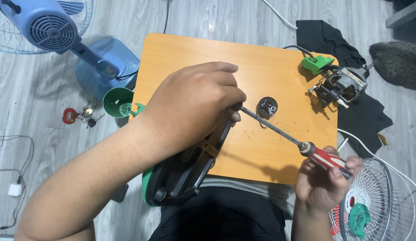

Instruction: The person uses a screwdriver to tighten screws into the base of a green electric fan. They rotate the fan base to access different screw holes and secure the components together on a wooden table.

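Note:
My left hand (194,105) grips the upper edge of a black and green fan base (183,172), which stands tilted against the near edge of a small orange table (261,58). My right hand (322,180) holds a screwdriver (279,130) by its red handle; the long metal shaft points up-left, and its tip meets the base right under my left fingers. A small round dark metal part (267,107) lies on the table just beyond the shaft. Reddish specks are scattered on the tabletop around it.
A fan motor with a green part (335,80) rests at the table's far right corner, over a black cloth (333,38). A blue fan (60,35), a green cup-shaped part (118,101) and keys (83,116) lie on the floor at left. A white fan grille (380,201) sits at right.

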